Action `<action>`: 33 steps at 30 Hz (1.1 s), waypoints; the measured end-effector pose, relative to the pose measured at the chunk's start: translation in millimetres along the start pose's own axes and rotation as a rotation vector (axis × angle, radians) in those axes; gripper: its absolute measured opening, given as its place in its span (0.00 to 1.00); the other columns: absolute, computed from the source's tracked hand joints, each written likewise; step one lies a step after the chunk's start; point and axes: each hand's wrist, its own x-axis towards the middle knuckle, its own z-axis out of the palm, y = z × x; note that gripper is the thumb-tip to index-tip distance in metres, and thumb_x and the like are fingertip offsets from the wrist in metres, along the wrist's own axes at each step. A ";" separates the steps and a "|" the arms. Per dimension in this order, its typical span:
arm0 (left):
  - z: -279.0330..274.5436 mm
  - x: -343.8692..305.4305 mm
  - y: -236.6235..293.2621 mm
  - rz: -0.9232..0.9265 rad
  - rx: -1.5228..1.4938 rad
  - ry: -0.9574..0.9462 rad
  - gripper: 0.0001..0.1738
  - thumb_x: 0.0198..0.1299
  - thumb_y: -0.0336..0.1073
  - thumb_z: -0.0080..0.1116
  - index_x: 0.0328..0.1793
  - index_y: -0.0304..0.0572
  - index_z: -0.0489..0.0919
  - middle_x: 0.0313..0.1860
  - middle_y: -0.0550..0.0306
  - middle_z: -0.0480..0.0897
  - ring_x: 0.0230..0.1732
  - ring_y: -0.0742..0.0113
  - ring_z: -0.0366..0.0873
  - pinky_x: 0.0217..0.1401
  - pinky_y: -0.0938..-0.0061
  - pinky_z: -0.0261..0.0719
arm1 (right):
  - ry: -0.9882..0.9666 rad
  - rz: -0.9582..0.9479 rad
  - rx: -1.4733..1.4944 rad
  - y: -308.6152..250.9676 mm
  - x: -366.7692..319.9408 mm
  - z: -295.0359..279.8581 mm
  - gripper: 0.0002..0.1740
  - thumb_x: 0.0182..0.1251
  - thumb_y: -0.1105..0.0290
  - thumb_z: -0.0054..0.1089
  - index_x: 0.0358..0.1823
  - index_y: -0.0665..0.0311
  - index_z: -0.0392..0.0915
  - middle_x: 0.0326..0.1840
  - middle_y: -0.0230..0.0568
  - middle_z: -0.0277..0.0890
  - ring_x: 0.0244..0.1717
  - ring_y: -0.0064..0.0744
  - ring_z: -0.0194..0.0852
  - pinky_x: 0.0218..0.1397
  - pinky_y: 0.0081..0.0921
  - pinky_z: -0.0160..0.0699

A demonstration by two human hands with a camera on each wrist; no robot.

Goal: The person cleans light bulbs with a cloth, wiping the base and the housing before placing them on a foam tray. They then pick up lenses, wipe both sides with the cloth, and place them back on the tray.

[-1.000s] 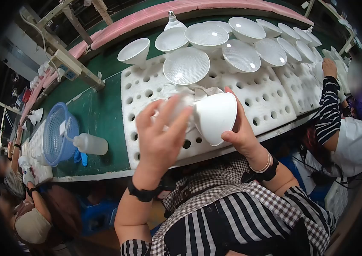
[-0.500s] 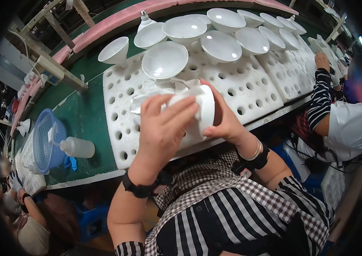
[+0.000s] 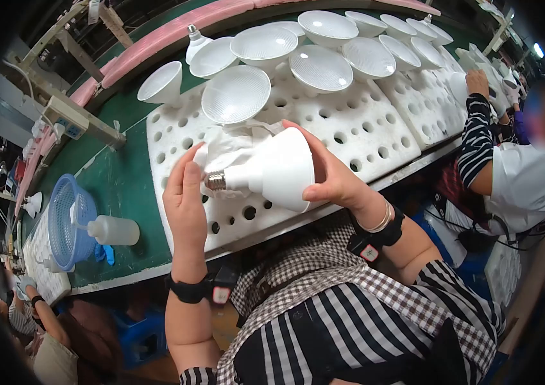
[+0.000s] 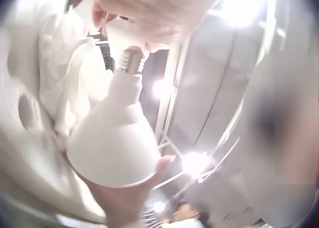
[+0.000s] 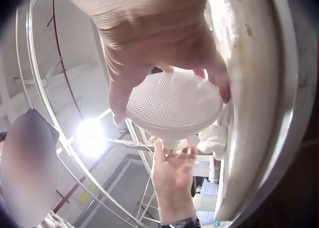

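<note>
A white cone-shaped lamp [image 3: 288,168] with a metal screw base [image 3: 216,180] lies sideways in the air above the foam. My right hand [image 3: 344,185] grips its wide end; in the right wrist view the fingers and thumb of that hand [image 5: 154,43] span the rim of its textured lens [image 5: 174,103]. At the screw end, my left hand [image 3: 184,208] pinches a small white piece [image 4: 121,34], perhaps cloth, against or just beyond the base [image 4: 131,61]; contact is unclear. Crumpled white cloth [image 3: 237,147] lies behind the lamp.
Several white lamps [image 3: 236,96] stand lens up in holed white foam [image 3: 365,145] behind the hands. Left on the green table are a blue basket [image 3: 60,218], a squeeze bottle [image 3: 115,230] and a small blue item [image 3: 105,254]. Another person's arm [image 3: 476,138] reaches in at right.
My left hand has moved from the lamp's side to its screw end, uncovering the neck and metal base. The lamp now lies with its base pointing left. The head view has shifted slightly.
</note>
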 end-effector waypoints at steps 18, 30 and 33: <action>32.6 1.5 -8.3 -0.259 -0.156 0.316 0.17 0.66 0.38 0.63 0.55 0.35 0.77 0.38 0.60 0.80 0.33 0.77 0.78 0.28 0.83 0.75 | -0.086 -0.431 -0.947 -5.7 12.8 9.1 0.80 0.26 0.50 0.87 0.79 0.67 0.39 0.79 0.58 0.46 0.78 0.57 0.48 0.78 0.41 0.53; 41.2 -12.0 1.7 0.812 0.897 -0.224 0.24 0.55 0.33 0.63 0.61 0.41 0.79 0.63 0.55 0.77 0.59 0.48 0.73 0.62 0.58 0.71 | -0.068 -0.213 -0.461 2.8 29.2 3.8 0.71 0.35 0.66 0.83 0.80 0.60 0.41 0.74 0.48 0.52 0.74 0.41 0.55 0.76 0.42 0.60; 47.6 1.0 16.1 0.762 0.900 -0.219 0.17 0.59 0.27 0.58 0.55 0.39 0.82 0.58 0.52 0.81 0.56 0.48 0.75 0.61 0.61 0.72 | -0.075 -0.165 -0.428 0.8 28.4 1.3 0.71 0.35 0.65 0.83 0.80 0.61 0.41 0.74 0.48 0.53 0.74 0.41 0.55 0.76 0.42 0.60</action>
